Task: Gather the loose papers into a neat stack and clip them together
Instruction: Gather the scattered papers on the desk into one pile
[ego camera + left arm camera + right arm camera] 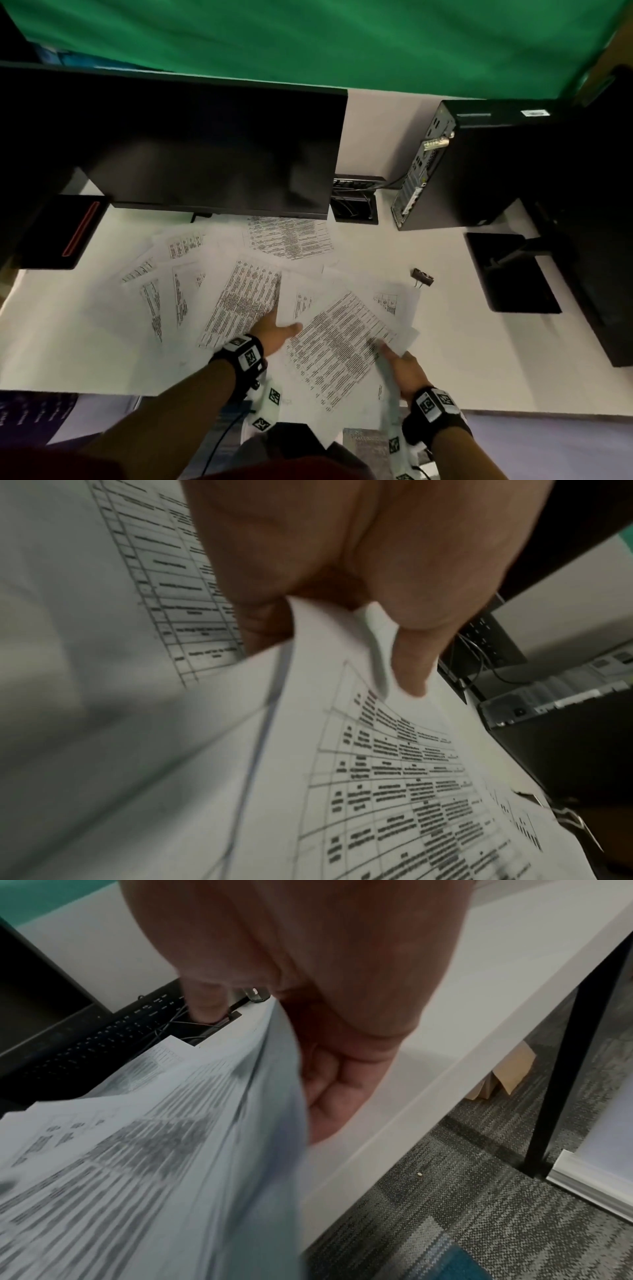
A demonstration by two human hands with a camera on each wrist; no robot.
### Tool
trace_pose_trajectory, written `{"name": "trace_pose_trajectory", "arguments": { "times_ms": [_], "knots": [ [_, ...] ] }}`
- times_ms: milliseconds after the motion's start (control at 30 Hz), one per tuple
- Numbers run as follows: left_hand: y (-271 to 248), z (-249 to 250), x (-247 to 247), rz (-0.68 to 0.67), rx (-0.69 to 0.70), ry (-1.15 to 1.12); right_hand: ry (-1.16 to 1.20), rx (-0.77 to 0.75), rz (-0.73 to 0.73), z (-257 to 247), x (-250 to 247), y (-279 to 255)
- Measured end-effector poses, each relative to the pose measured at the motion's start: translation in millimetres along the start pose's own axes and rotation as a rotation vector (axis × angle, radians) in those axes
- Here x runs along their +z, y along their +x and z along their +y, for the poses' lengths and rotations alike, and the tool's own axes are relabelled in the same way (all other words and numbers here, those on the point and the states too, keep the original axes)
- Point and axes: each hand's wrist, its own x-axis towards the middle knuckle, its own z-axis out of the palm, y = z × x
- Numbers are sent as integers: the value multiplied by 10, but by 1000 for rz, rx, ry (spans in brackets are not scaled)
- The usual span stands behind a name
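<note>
Several printed sheets (239, 294) lie fanned out and overlapping on the white desk (462, 342). My left hand (274, 334) pinches the edge of a sheet between thumb and fingers (411, 669). My right hand (394, 356) grips the right edge of a bundle of sheets (342, 349), thumb on top and fingers (329, 1096) curled underneath; the bundle hangs over the desk's front edge. A black binder clip (423, 276) lies on the desk just beyond the papers, to the right, apart from both hands.
A dark monitor (205, 147) stands behind the papers and covers the far sheets' top edges. A black computer tower (479, 164), a cable box (356, 202) and a second monitor's base (510, 274) sit at the right. A black device (65, 233) is at the left.
</note>
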Motion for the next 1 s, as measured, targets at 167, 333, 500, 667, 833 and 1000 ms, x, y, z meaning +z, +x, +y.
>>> {"name": "trace_pose_trajectory", "arguments": {
  "times_ms": [167,333,500,667,833,1000],
  "knots": [
    [127,-42,-3,48,23,228,-251,-60,29,28,18,0],
    [-44,97,-237,261,103,292,-235,-18,-28,96,-27,63],
    [-304,441,-777,569,231,80,-126,-16,-47,94,-39,64],
    [-413,768,-1245,790,359,-136,-109,-18,-10,49,-8,6],
    [-313,867,-1193,712,382,-320,-199,-8,58,-111,26,-174],
    [22,699,-645,451,253,-149,50,106,37,-146,6,-126]
  ]
}}
